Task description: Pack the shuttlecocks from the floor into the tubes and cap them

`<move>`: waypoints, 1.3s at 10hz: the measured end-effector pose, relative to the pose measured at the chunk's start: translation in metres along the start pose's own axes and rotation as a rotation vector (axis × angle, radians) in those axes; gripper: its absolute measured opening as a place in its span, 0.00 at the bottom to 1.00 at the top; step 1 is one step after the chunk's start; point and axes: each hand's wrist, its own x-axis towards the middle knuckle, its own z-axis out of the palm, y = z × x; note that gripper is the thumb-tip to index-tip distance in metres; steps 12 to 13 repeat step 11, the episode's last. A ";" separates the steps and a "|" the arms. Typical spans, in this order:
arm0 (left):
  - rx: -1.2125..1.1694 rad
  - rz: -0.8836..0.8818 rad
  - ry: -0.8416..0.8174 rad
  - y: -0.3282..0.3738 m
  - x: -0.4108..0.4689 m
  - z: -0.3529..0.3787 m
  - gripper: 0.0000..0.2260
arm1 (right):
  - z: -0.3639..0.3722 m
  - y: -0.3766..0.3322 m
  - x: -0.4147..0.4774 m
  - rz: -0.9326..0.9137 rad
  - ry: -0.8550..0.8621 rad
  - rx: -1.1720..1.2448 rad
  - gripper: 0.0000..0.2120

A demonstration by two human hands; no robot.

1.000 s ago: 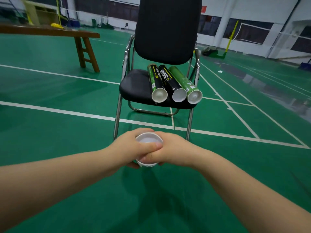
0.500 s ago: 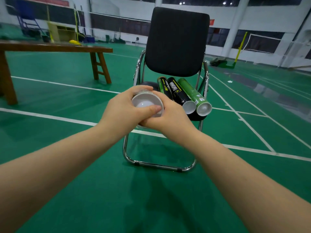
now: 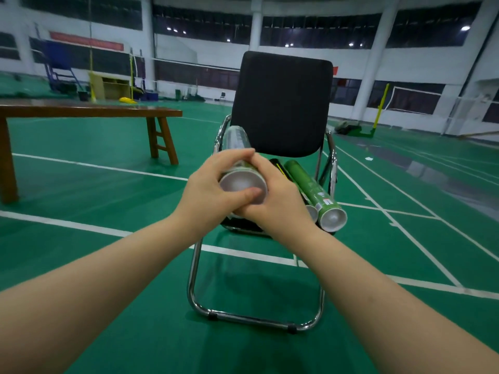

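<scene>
Head view: left hand and right hand both grip a capped tube before the chair.

Green sports floor with white court lines fills the hall. A black padded chair on a chrome frame stands centre, a wooden bench to its left. White pillars and dark windows line the far wall; lights glow above.

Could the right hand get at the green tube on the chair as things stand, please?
Probably yes, once freed: the right hand grips the held tube along with the left hand, but the green tube lies uncovered beside it on the chair.
</scene>
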 end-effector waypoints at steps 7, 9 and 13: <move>0.228 -0.006 -0.182 -0.197 0.058 0.080 0.29 | 0.066 0.168 0.070 -0.090 -0.086 -0.702 0.26; 0.286 0.030 -0.241 -0.210 0.076 0.086 0.29 | 0.065 0.170 0.086 -0.057 -0.129 -0.826 0.31; 0.336 -0.078 -0.402 -0.190 0.089 0.085 0.31 | 0.039 0.163 0.097 0.051 -0.420 -0.637 0.32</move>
